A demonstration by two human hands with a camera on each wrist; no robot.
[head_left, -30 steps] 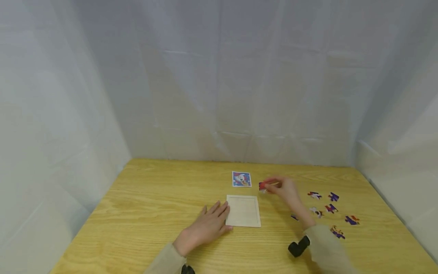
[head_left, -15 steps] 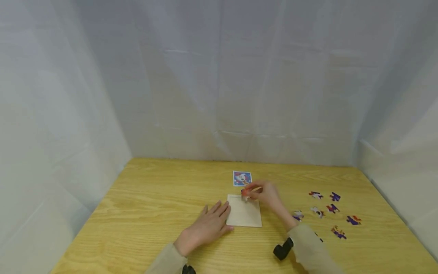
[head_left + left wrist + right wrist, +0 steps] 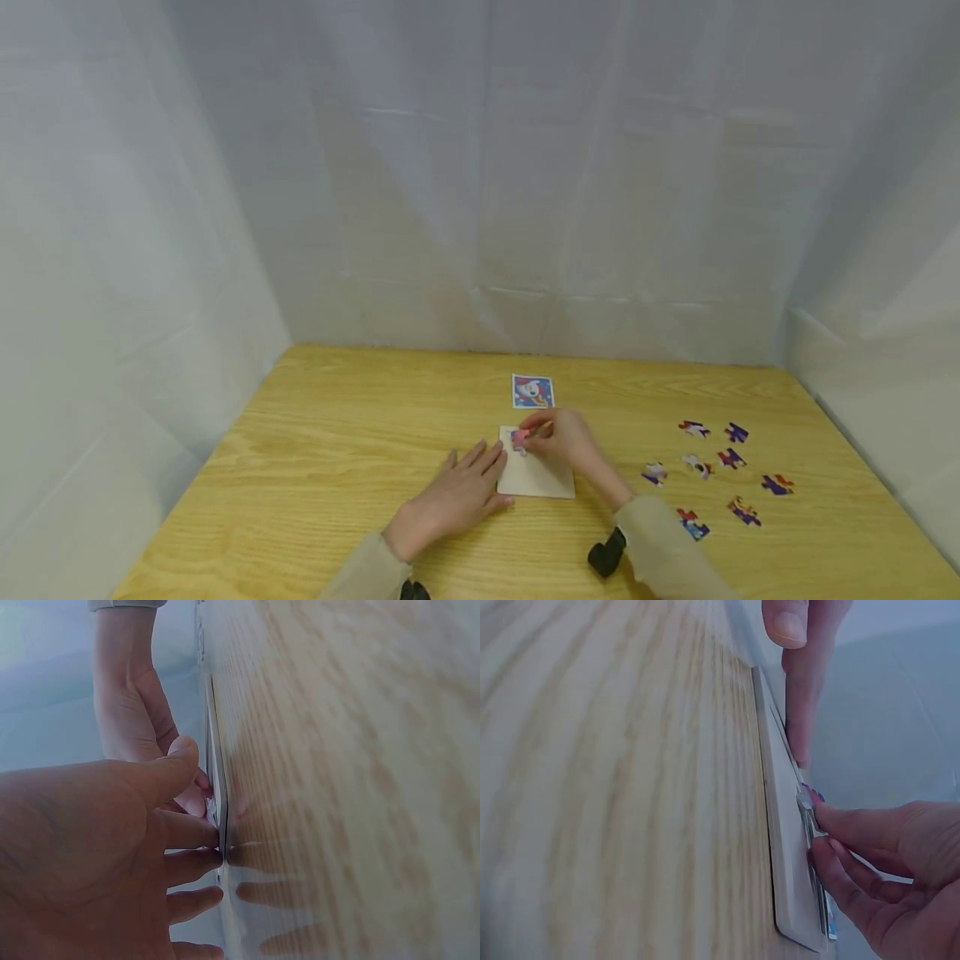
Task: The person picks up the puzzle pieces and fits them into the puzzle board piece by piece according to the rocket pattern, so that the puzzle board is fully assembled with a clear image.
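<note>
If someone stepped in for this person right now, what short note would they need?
Left hand: flat on the table, fingertips steadying the puzzle tray.
Right hand: pinching a puzzle piece at the tray's far-left corner.
Reference picture lies just beyond the tray.
Done: nothing visibly seated in the tray.
Left: seven loose pieces on the right.

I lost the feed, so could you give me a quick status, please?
Right hand pinches puzzle piece over tray. Left hand open, steadying tray. Nothing in the way.
</note>
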